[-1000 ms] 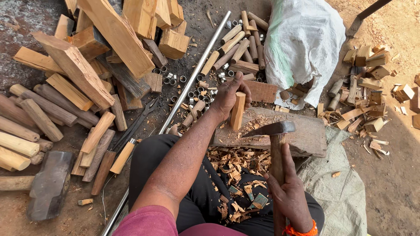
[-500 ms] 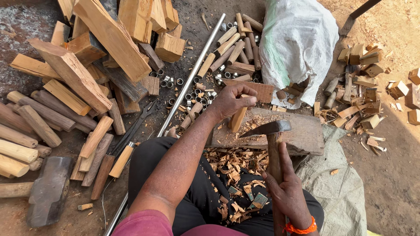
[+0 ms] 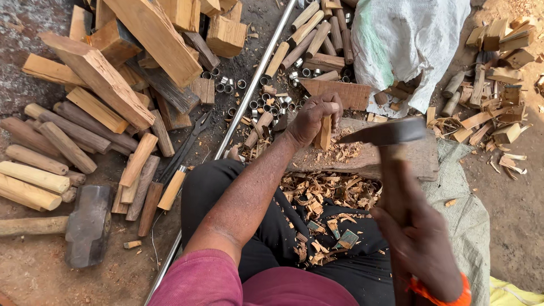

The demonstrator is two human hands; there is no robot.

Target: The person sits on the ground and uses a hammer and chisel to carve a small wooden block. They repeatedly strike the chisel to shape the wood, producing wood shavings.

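Left hand [image 3: 311,119] fingers closed around short pale wooden stick [image 3: 324,133], held upright, long axis vertical, lower end on flat grey chopping block [image 3: 419,158]. Right hand [image 3: 422,238] fingers wrapped around wooden-handled adze [image 3: 391,139], blade pointing left toward stick.

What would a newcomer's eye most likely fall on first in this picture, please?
Probably the two hands at the centre: the left hand holds a short wooden piece upright on a worn chopping block, while the right hand grips a hatchet whose blade is level with the piece. Next come the wood shavings heaped in the person's lap, the pile of split timber at upper left, and the sledgehammer head lying at lower left.
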